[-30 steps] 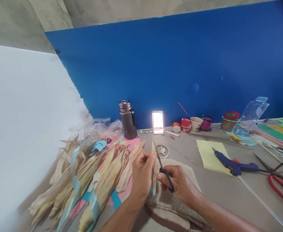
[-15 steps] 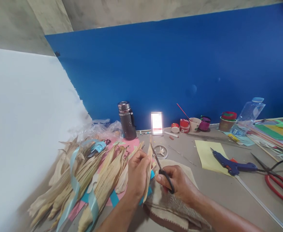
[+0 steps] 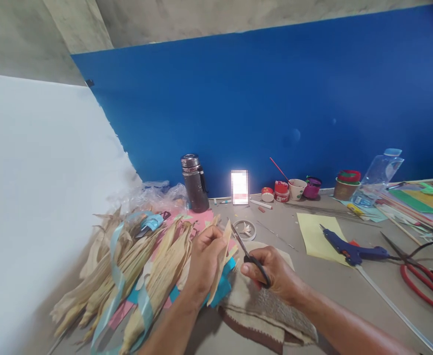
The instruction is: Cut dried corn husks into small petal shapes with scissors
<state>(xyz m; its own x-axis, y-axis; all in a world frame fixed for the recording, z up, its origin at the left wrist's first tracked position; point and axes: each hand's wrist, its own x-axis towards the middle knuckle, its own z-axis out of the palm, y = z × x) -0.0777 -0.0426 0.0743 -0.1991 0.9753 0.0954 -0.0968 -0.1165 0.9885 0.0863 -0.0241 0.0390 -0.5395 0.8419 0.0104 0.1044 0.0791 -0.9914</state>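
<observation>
My left hand [image 3: 206, 259] pinches a narrow, pale strip of dried corn husk [image 3: 222, 264], held roughly upright with its pointed tip at the top. My right hand [image 3: 275, 273] grips black-handled scissors [image 3: 255, 265], fingers through the loops. Their blades lean up and left, with the tips beside the upper end of the strip. Under my right hand lies a folded beige towel [image 3: 264, 310] with a brown border. To the left of my left hand, bundles of dried corn husks [image 3: 161, 276] are piled, with a light blue ribbon [image 3: 116, 271] draped over them.
A dark thermos [image 3: 195, 185] stands at the back beside crumpled clear plastic [image 3: 153, 197]. Behind my hands lies a tape roll [image 3: 251, 236]. On the right are a blue glue gun [image 3: 357, 251], yellow paper [image 3: 308, 231], red-handled scissors [image 3: 419, 291], a tilted bottle [image 3: 377, 180] and paint pots [image 3: 281, 192].
My left hand has moved slightly left and down with the husk strip. The scissors have shifted a little right, and their blades now sit just beside the strip's tip.
</observation>
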